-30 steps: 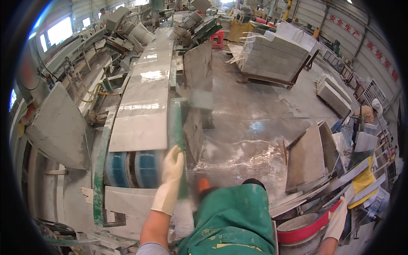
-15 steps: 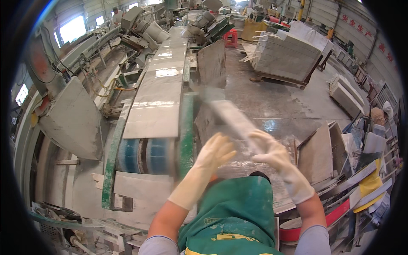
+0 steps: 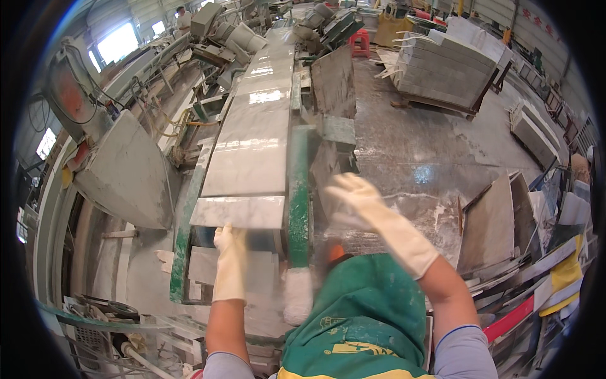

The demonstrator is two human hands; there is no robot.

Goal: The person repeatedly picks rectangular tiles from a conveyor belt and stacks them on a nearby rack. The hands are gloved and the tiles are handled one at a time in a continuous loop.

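A short pale stone strip (image 3: 238, 211) lies crosswise at the near end of the conveyor, against the end of a longer, wet, shiny stone slab (image 3: 248, 161). My left hand (image 3: 230, 252), in a cream rubber glove, has its fingers closed at the strip's near edge; part of the grip is hidden. Right of the conveyor's green side rail (image 3: 298, 202), my gloved right hand (image 3: 360, 197) is raised with its fingers stretched out. It is slightly smeared by motion and holds nothing. Under the strip, the blue conveyor roller (image 3: 259, 240) shows partly.
Machine heads with motors (image 3: 243, 39) flank the conveyor farther off. A large stone block (image 3: 129, 174) leans at left. A pallet of stacked slabs (image 3: 445, 69) stands at far right, nearer stone offcuts (image 3: 489, 218) at right. In the distance is a person (image 3: 183, 20).
The stone strip, blurred near my right hand before, now lies on the conveyor end. My left hand moved left to its edge; my right hand moved left and up, fingers extended. The view shifted.
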